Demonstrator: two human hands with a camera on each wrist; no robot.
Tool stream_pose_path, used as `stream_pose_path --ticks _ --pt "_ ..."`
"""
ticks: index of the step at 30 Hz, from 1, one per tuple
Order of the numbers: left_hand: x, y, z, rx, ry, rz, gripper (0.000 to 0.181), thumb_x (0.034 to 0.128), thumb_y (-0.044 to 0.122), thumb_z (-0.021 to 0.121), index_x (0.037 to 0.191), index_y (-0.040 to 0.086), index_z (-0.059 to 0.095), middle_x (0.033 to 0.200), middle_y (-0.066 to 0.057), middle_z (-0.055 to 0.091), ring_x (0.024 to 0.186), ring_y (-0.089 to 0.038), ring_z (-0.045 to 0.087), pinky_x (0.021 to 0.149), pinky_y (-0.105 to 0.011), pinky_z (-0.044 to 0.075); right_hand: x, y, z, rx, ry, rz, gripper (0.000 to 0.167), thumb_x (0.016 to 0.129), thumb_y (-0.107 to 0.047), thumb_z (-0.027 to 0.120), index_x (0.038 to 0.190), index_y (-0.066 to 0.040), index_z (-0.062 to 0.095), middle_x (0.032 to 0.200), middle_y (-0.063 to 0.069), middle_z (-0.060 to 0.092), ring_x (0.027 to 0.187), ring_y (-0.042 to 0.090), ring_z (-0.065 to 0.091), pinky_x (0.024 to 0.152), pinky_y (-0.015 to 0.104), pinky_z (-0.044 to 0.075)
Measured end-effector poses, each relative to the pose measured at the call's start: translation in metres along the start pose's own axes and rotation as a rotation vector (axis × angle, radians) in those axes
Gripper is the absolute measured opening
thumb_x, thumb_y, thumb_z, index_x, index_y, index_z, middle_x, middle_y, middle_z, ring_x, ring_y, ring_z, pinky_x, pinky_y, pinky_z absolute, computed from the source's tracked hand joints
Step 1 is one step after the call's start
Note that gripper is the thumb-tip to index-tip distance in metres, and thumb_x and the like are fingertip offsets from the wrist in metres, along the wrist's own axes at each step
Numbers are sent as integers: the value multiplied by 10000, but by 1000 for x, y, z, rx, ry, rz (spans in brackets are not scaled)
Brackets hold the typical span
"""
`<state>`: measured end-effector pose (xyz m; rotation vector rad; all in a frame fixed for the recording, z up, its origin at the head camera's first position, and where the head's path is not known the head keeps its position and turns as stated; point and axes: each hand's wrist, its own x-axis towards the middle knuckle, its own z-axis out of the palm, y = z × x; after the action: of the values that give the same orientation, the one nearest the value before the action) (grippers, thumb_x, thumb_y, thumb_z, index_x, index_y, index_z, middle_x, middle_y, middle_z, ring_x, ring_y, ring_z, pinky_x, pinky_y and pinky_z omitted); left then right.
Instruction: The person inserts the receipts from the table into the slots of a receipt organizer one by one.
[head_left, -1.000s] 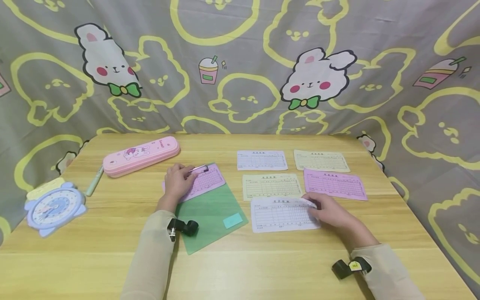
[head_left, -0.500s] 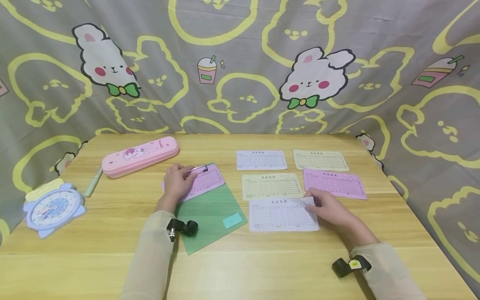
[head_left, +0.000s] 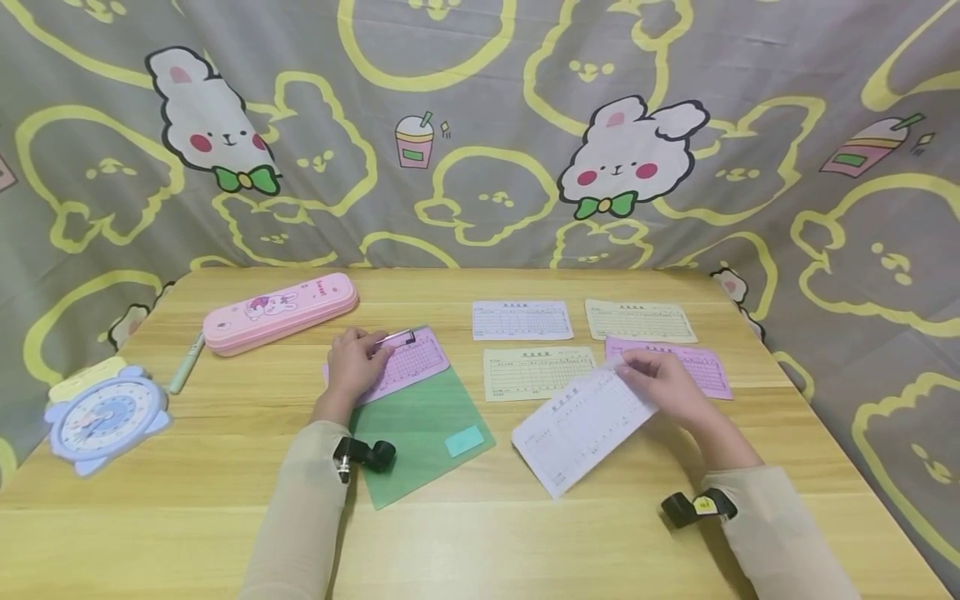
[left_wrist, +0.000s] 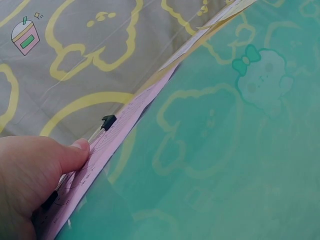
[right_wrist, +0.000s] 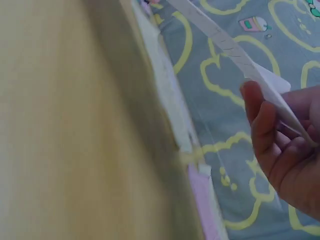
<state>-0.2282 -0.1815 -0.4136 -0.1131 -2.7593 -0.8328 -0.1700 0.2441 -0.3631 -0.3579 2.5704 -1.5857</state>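
Note:
My left hand grips the top edge of a green clipboard at its metal clip. In the left wrist view the thumb presses on the clip, and the other fingers are mostly hidden. A pink printed slip lies under the clip. My right hand pinches a white printed slip by its upper right corner. That slip is tilted and raised off the table, and the right wrist view shows its paper bent between thumb and fingers.
Beyond the right hand lie a white slip, two yellow slips and a pink slip, partly covered. At left are a pink pencil case, a green pen, a blue toy clock and yellow paper.
My right hand has lifted the front white slip from the table and tilted it, its left end swinging toward me. The left hand stays on the clipboard's clip.

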Motion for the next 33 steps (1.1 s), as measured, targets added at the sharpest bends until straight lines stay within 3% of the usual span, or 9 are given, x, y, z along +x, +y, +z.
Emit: stream_pose_path --ticks 4,7,10,13,17,23,33 --pt "0 0 0 -3 -3 0 364 814 258 579 1114 51 582 977 -151 465 894 -312 370 763 -437 266 11 -15 5 -6 53 19 294 879 -92 478 1116 81 500 912 190 579 701 154 569 611 256 460" --pt "0 0 0 -4 -12 -6 367 818 265 574 1119 55 580 978 -146 460 897 -308 368 766 -433 266 19 -26 13 57 63 47 344 872 -60 472 1194 57 445 981 202 559 740 140 566 650 249 457" --pt "-1 0 0 -4 -19 -9 371 821 271 570 1122 55 577 976 -142 456 898 -304 365 764 -429 266 28 -32 23 154 55 50 417 852 9 459 1264 -16 400 967 215 556 698 155 582 610 273 474" --pt "-1 0 1 -1 -20 -7 373 822 279 567 1121 56 580 970 -138 454 893 -301 365 757 -425 268 38 -35 33 211 49 18 506 831 54 464 1303 -110 380 869 197 559 543 102 518 490 223 439" --pt "0 0 0 -1 -14 -7 371 824 284 565 1117 58 583 966 -135 454 891 -301 364 754 -424 268 49 -40 49 198 34 -46 432 820 58 478 1228 -85 476 777 166 537 479 71 414 432 186 358" --pt "-1 -1 -1 -2 -15 -7 373 826 281 562 1122 56 579 975 -146 454 904 -310 363 765 -434 265 64 -49 76 123 13 -68 235 826 16 482 1026 -10 603 1019 122 566 699 186 555 567 259 448" --pt "1 4 -3 33 -35 -37 379 818 280 566 1131 68 574 1007 -154 472 922 -317 384 774 -444 278 88 -53 121 175 -78 -68 298 804 64 465 1077 14 571 1004 149 570 658 177 581 521 243 454"
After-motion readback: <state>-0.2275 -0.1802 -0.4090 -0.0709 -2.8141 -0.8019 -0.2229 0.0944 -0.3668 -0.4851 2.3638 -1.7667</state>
